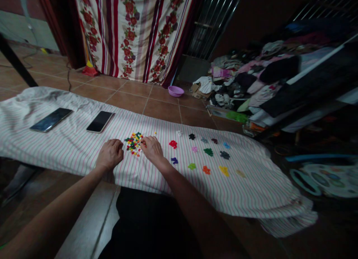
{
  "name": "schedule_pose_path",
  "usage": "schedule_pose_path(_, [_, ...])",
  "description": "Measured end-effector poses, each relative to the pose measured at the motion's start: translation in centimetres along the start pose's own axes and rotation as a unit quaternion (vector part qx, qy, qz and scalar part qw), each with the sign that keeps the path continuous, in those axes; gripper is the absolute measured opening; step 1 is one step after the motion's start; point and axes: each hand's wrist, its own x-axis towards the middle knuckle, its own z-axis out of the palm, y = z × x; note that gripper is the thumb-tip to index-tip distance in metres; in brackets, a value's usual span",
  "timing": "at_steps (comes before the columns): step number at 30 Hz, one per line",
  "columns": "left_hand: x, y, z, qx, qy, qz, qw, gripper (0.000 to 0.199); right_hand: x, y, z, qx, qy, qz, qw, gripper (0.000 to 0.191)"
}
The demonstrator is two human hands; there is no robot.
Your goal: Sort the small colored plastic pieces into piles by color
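A mixed pile of small coloured pieces (133, 142), in red, yellow, green, white and orange, lies on the striped cloth. My right hand (151, 147) is at the pile's right edge, its fingertips pinched together among the pieces; what they hold is too small to make out. Left of the pile, my left hand (110, 153) rests on the cloth with its fingers curled in, and nothing shows in it. To the right, pieces sit in separate single-colour heaps, among them a red heap (173, 144), a dark green heap (208, 152) and a yellow heap (224, 171).
Two phones, a dark phone (52, 119) and a second phone (100, 121), lie at the left on the striped cloth (251, 193). Beyond the table are a purple basin (176, 91), a floral curtain (128, 35) and a large clothes pile (246, 76).
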Motion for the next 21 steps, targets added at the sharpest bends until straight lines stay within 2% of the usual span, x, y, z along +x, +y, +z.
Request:
schedule_pose_path(5, [0.0,-0.2,0.2,0.001,0.001,0.006,1.0,0.016,-0.4,3.1,-1.3,0.005,0.03,0.044,0.999,0.017])
schedule_pose_path(12, [0.0,-0.3,0.3,0.006,0.001,0.011,1.0,0.017,-1.0,8.6,-3.6,-0.012,0.09,0.133,0.987,0.024])
schedule_pose_path(21, [-0.1,0.0,0.1,0.006,-0.002,-0.001,1.0,0.017,-2.2,14.3,-6.6,-0.051,0.108,0.293,0.949,0.027])
